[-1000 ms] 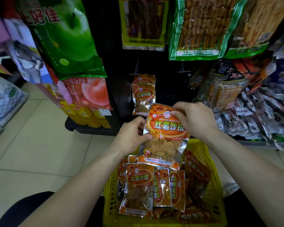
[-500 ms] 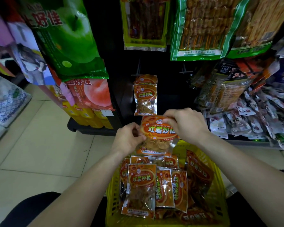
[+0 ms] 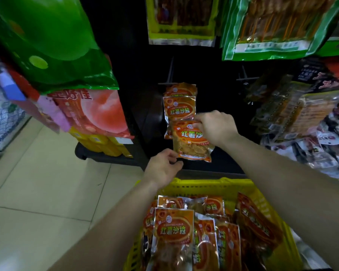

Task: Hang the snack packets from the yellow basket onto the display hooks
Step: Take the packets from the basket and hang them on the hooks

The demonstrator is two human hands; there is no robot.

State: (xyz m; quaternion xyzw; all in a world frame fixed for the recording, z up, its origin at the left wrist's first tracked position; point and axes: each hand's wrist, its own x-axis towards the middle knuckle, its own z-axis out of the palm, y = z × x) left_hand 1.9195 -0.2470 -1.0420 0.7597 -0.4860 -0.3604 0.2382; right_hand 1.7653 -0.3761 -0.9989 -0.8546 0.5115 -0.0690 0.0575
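Note:
My right hand (image 3: 215,128) pinches the top of an orange snack packet (image 3: 190,143) held upright in front of the dark display panel. My left hand (image 3: 162,167) pinches that packet's lower left corner. Just behind and above it, two matching orange packets (image 3: 179,103) hang from a display hook (image 3: 169,75). A second, bare hook (image 3: 244,74) sticks out to the right. Below my arms sits the yellow basket (image 3: 207,185) with several more orange packets (image 3: 173,229) lying in it.
Large green bags (image 3: 47,45) and a peach-printed bag (image 3: 94,112) hang at the left. Green-edged snack bags (image 3: 266,26) hang above right, and a crowded rack of mixed packets (image 3: 305,122) fills the right side. Beige floor tiles (image 3: 37,182) lie to the left.
Both hands have carried the orange packet up and forward from above the basket toward the hanging packets. My left hand has slid from the packet's side to its bottom corner.

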